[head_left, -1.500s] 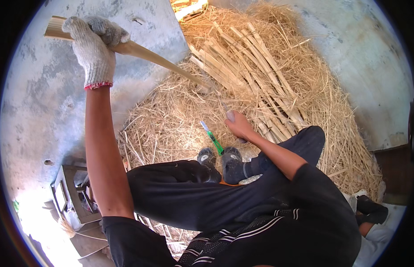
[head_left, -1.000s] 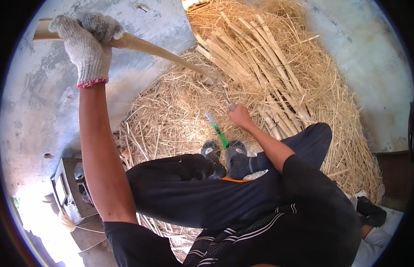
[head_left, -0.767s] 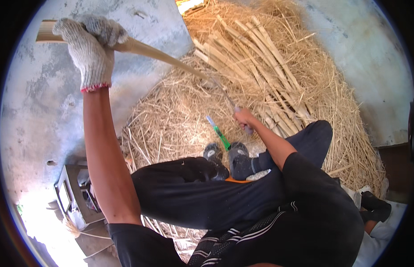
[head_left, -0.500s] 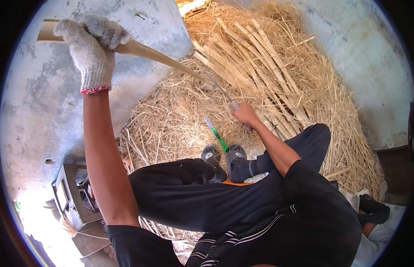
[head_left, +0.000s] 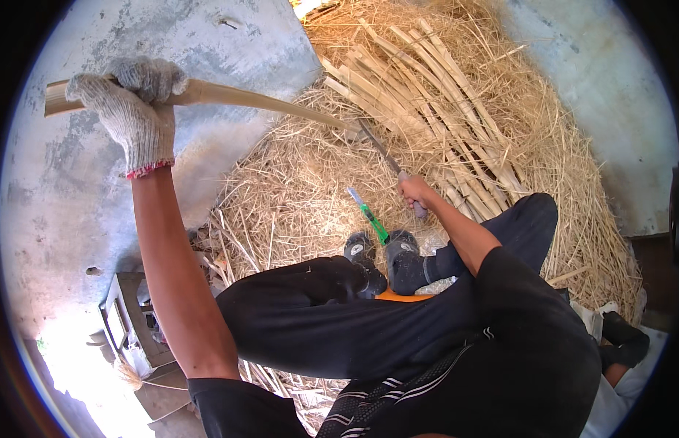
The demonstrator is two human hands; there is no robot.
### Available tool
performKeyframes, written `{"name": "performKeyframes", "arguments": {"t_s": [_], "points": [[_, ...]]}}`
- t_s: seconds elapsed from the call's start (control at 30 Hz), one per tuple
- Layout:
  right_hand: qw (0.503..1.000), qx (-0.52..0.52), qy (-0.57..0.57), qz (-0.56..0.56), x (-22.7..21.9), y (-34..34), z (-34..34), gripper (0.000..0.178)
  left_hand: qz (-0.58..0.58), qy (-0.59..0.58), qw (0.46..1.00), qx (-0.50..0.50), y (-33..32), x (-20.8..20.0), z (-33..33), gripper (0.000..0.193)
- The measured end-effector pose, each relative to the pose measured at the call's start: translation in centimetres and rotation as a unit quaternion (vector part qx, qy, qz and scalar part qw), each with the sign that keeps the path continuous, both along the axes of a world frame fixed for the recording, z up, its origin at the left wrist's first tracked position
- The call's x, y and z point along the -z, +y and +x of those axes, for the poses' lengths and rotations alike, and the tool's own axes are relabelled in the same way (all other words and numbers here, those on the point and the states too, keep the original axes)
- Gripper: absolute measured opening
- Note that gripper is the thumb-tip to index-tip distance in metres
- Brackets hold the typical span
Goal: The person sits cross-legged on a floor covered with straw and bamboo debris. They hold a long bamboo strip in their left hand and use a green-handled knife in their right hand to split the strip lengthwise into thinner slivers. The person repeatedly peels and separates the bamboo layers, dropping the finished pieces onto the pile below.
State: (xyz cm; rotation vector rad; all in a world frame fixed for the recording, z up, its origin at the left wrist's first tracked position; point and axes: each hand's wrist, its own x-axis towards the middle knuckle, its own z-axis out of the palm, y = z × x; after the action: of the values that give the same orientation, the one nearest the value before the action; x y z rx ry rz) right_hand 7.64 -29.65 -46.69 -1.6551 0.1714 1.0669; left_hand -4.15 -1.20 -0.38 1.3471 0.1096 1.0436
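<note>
My left hand [head_left: 131,117], in a white knitted glove with a red-trimmed cuff, is closed around a long split-bamboo strip [head_left: 241,97] at the upper left. The strip's thick end sticks out past the glove; its thin end slants away to the right, toward the straw. My bare right hand [head_left: 418,193] is wrapped around the handle of a long knife [head_left: 383,150]. The blade points up and left, its tip at the strip's thin end; whether they touch I cannot tell.
Straw-like shavings [head_left: 281,179] cover the floor, with a bundle of split bamboo strips [head_left: 441,95] lying on them. A green utility knife [head_left: 374,222] lies by my dark shoes [head_left: 403,255]. Grey walls [head_left: 230,51] rise on both sides; a wooden frame [head_left: 124,314] stands lower left.
My left hand has come lower and a little left, bringing the bamboo strip down with it. More of the knife blade shows beside the strip's end. The view has shifted slightly.
</note>
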Motion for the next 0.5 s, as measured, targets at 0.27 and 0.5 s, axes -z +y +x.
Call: {"name": "performKeyframes", "arguments": {"t_s": [0.27,0.5], "points": [[0.973,-0.025,-0.225,0.048,-4.9,3.6,-3.7,0.029,0.014,-0.051,0.985,-0.163,-0.4,0.2,0.4,0.04],[0.982,-0.011,-0.189,0.024,-4.8,4.5,-5.8,0.054,0.233,0.083,0.943,-0.221,-0.8,1.0,0.6,0.044]]}}
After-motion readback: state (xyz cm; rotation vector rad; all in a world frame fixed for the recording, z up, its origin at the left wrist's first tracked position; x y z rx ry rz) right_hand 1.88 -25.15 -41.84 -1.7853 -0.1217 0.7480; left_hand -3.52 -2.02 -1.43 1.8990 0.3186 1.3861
